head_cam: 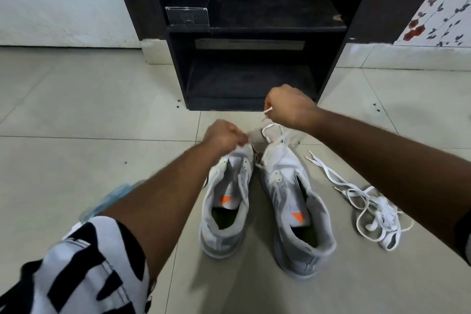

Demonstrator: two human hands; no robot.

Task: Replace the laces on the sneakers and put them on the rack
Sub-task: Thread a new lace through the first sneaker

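- The floor (76,99) is pale tile, with a white wall behind it on the left
- The rack (251,33) is dark and stands past both hands, straight ahead of the fingers; a clear box (187,15) sits on its upper shelf
- Two sneakers stand side by side on the floor under the hands, toes pointing to the rack, heels near the person
- The left shoe (226,201) lies just below the left hand and runs long from heel to toe, away from the person
- The right shoe (293,206) lies below and a little nearer than the right hand
- A loose pile of laces (374,209) lies on the floor, right of the right shoe, well apart from both hands
- The right hand (290,107) is curled and pinches a lace (276,135) that rises from the right shoe's toe end; the tip pokes out by the fingers
- The left hand (223,135) is curled over the left shoe's toe end; it looks to pinch something white, but blur hides it
- I think the right hand is nearer the rack, so the lace needs a pull up and away
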